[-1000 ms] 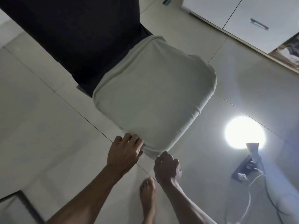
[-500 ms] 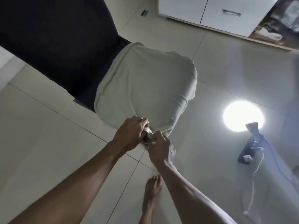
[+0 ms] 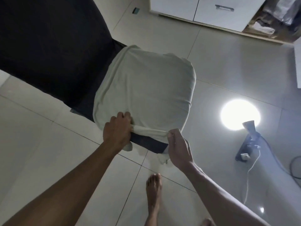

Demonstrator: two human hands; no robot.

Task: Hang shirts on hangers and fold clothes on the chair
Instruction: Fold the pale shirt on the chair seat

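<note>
Pale shirt (image 3: 146,88) spread over dark chair (image 3: 48,51), near hem bunched taut between gripping left hand (image 3: 118,131) and pinching right hand (image 3: 178,145)

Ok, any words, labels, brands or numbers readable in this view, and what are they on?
None readable.
Pale cotton garment spread over the dark chair seat: no print or tag showing.
White cabinet doors: only a metal handle.
Small dark rectangular tile on the floor: too small and blurred.
Dark power strip with white plug: no legible marking.
</note>
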